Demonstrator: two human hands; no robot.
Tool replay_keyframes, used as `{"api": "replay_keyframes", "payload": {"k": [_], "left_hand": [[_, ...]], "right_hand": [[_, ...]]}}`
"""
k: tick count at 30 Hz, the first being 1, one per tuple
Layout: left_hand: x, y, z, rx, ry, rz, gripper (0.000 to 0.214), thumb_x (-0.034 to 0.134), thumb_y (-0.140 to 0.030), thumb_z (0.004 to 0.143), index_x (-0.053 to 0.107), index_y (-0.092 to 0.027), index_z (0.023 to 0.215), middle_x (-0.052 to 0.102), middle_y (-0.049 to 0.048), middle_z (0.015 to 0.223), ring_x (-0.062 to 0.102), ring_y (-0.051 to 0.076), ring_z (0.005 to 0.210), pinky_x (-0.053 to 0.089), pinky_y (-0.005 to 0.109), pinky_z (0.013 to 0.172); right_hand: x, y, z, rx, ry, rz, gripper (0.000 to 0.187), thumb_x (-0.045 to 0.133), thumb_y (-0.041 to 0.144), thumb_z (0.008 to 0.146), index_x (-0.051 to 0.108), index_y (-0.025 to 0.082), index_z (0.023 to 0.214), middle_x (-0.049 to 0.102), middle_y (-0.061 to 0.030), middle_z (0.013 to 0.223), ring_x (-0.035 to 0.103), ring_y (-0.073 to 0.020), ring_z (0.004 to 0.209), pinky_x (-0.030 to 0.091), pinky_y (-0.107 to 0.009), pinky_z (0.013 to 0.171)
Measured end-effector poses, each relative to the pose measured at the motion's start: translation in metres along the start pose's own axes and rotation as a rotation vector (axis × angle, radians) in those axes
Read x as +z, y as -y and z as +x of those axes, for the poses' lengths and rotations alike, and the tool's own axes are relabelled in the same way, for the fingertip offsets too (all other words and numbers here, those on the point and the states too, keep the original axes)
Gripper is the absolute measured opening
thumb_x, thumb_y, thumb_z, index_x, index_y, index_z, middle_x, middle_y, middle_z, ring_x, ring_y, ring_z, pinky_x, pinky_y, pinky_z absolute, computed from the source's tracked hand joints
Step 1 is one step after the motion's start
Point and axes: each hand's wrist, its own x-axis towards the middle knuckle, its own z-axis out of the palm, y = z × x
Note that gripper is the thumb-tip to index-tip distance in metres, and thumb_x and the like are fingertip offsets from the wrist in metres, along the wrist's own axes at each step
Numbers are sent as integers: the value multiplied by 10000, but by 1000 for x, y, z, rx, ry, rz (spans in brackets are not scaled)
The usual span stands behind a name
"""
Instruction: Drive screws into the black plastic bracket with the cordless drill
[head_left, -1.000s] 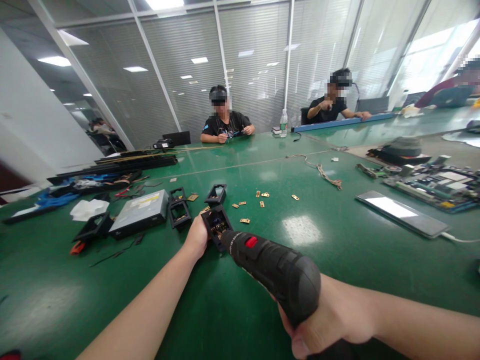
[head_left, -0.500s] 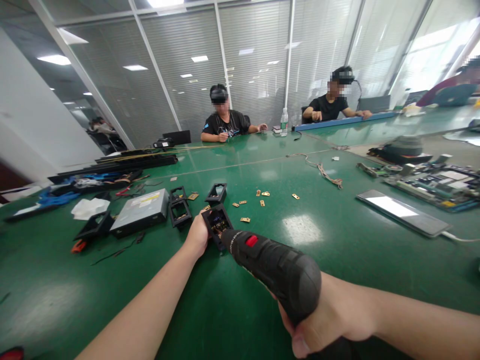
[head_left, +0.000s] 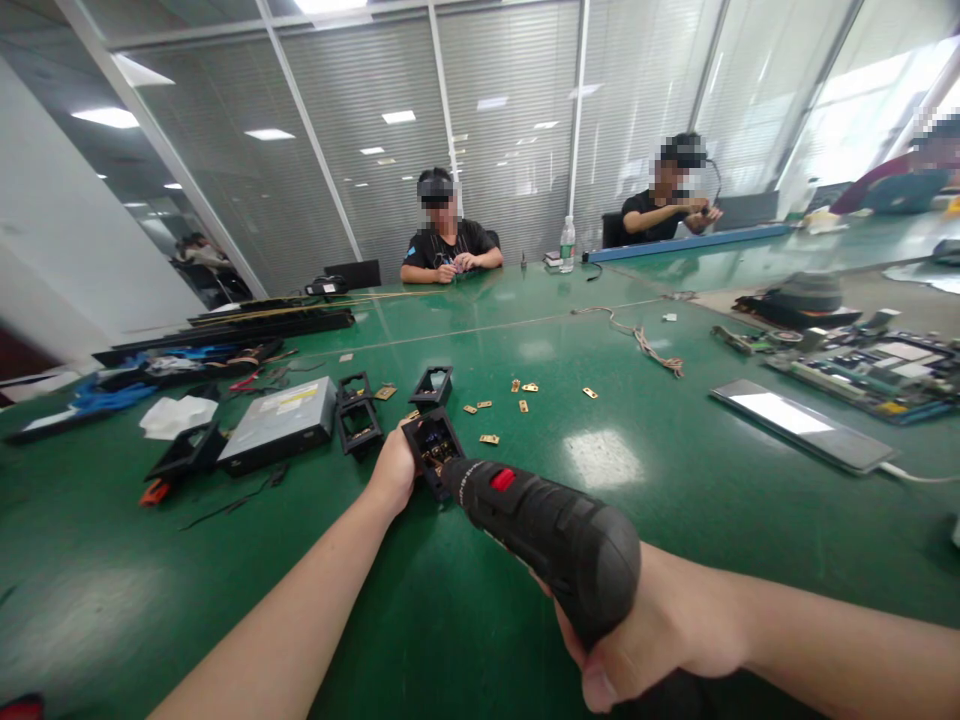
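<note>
My left hand (head_left: pixel 397 468) is closed on the left side of a black rectangular housing (head_left: pixel 433 432), tilted with its open face toward me. Small metal parts show inside it. In my right hand (head_left: pixel 626 635) is a black cordless drill (head_left: pixel 551 525) with a red switch on top, gripped by its handle. The drill's nose points into the housing's opening; its tip is hidden inside. Just beyond stand similar black frames (head_left: pixel 361 428), and another black frame (head_left: pixel 432 387) lies behind the housing. Several small brass plates (head_left: pixel 489 439) are scattered to the right.
A silver disc drive (head_left: pixel 282 423) lies left, beside white tissue (head_left: pixel 178 416). On the right are a phone-like slab (head_left: pixel 802 425) with a white cable, circuit boards (head_left: pixel 877 365) and a cord bundle (head_left: pixel 660 352). Two people sit across the green table (head_left: pixel 480 330); a bottle (head_left: pixel 568 245) stands between them.
My hands, the drill and the housing hold nearly the same place. Across the table, one person has brought both hands together, and the other has raised their hands off the blue bar.
</note>
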Motion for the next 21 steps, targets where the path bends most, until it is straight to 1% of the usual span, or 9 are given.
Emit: {"api": "replay_keyframes", "payload": {"k": [4, 8, 15, 18, 21], "left_hand": [[-1, 1, 0, 6, 1, 0, 265, 644, -447, 747, 632, -187, 797, 670, 11, 679, 661, 207, 639, 536, 326, 632], [-1, 1, 0, 30, 9, -7, 253, 659, -434, 742, 642, -186, 786, 663, 6, 665, 651, 198, 621, 530, 317, 624], [-1, 1, 1, 8, -2, 8, 257, 632, -449, 763, 633, -196, 810, 671, 8, 682, 650, 204, 631, 534, 325, 621], [0, 0, 1, 2, -8, 2, 252, 635, -445, 761, 627, -198, 813, 673, 5, 687, 653, 201, 643, 538, 324, 639], [-1, 0, 0, 9, 4, 1, 290, 641, -478, 749, 635, -199, 828, 670, 8, 684, 666, 217, 666, 542, 334, 653]], "right_hand": [[1, -1, 0, -12, 12, 29, 247, 855, 284, 560, 712, 124, 682, 674, -41, 678, 602, -168, 650, 453, -244, 557], [2, -2, 0, 12, -3, 55, 248, 851, 282, 551, 703, 126, 676, 684, -46, 662, 615, -176, 646, 466, -254, 565], [2, -1, -2, 26, 10, 78, 236, 849, 257, 558, 703, 127, 692, 700, -45, 685, 646, -186, 670, 496, -264, 595], [1, -3, -2, 11, 5, 61, 240, 852, 258, 567, 697, 129, 698, 696, -40, 677, 646, -187, 678, 501, -269, 613], [1, -6, -1, -17, -11, 27, 244, 855, 264, 569, 697, 126, 692, 693, -39, 680, 636, -181, 677, 489, -263, 606]]}}
